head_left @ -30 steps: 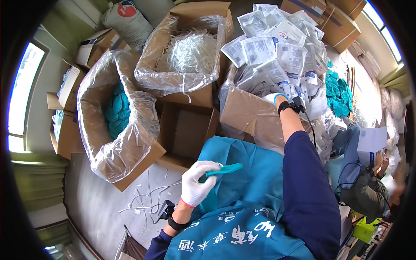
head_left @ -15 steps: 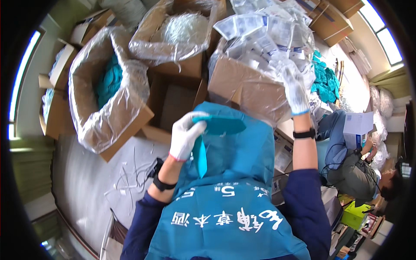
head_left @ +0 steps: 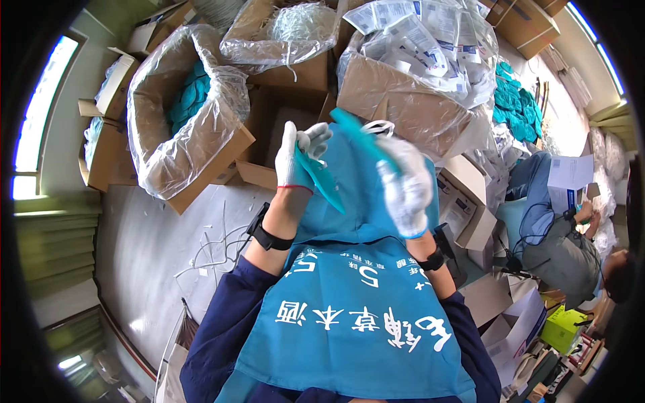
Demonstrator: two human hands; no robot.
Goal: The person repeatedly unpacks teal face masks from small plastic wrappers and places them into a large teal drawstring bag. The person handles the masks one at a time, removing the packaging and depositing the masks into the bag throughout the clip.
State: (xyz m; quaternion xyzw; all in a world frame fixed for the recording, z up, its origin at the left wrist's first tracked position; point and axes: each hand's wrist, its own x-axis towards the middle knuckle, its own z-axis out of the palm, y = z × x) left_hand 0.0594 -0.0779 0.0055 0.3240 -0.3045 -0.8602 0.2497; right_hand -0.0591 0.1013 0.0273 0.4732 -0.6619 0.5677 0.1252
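Left window (head_left: 46,114) and right window (head_left: 598,46), 2 total, both blown out white. Green curtain (head_left: 59,242) below the left one, olive drape (head_left: 608,119) near the right. Pale wall (head_left: 93,74) at left. Grey floor (head_left: 148,269) glossy, glare at lower left.

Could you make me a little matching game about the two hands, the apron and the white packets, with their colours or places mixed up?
Column one
1. Left hand
2. Right hand
3. Apron
4. White packets

Column two
A. Heaped in a plastic-covered carton
B. Blue glove edge
C. Mostly blue-green
D. Red glove edge

Pairs: 1-D, 2-B, 3-C, 4-A
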